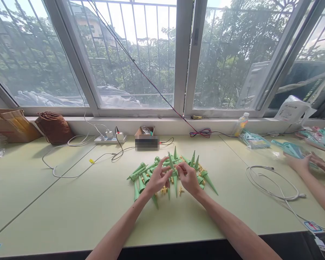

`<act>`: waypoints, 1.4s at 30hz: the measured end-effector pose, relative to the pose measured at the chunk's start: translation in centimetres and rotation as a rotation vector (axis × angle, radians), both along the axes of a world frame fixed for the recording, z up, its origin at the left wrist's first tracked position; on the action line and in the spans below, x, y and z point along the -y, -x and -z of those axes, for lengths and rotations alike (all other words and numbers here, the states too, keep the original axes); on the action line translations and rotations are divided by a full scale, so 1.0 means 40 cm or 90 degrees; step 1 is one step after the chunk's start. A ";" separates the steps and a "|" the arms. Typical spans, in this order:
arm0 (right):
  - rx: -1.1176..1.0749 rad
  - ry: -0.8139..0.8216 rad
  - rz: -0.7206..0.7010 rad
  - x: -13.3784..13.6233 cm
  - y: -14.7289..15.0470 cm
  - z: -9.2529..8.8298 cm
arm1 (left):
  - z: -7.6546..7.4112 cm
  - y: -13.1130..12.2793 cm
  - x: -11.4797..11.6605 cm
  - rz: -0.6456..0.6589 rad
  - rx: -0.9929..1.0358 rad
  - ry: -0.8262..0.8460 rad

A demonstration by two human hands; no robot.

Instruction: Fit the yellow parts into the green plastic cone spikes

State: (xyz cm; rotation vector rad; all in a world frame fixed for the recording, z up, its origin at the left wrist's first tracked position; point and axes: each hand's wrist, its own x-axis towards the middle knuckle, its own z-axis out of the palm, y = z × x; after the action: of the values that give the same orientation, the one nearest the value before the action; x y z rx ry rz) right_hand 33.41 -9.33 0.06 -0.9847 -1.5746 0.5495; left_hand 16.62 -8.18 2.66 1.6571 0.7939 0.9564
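Observation:
Over a pile of green plant watering spikes (209,183), my left hand (158,179) is closed on one green watering spike (170,161), its point tilted upward. My right hand (189,177) is beside it, thumb and fingers pinched together close to the held spike. Whatever is between those fingertips is too small to make out. Small yellow valve pieces (181,191) lie among the spikes and just below my hands. Several spikes stand point up behind my hands, while others lie on their sides; my fingers hide part of the pile.
A small box (147,142) and a power strip (111,138) stand at the back of the table (78,213). White cable (273,196) coils at right, near another person's hands (300,164) holding a teal packet. A bottle (242,123) and brown bag (55,127) stand by the window.

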 end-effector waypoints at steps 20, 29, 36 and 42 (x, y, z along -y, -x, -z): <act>0.041 0.035 -0.016 -0.003 0.001 -0.006 | 0.009 -0.013 0.004 0.031 -0.012 -0.011; 0.034 0.036 -0.009 -0.006 -0.001 -0.003 | 0.007 -0.009 0.003 0.054 -0.027 -0.002; 0.021 0.057 -0.011 -0.007 -0.001 -0.003 | 0.011 -0.013 0.003 -0.036 -0.079 -0.132; -0.016 0.065 0.000 -0.009 -0.002 0.002 | 0.019 -0.016 -0.008 -0.078 -0.031 -0.046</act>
State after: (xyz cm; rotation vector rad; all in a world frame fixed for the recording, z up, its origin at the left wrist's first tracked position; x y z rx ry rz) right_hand 33.50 -8.95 -0.03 -1.0498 -1.5367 0.6447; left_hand 17.27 -7.84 1.89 1.7152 0.9120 1.0441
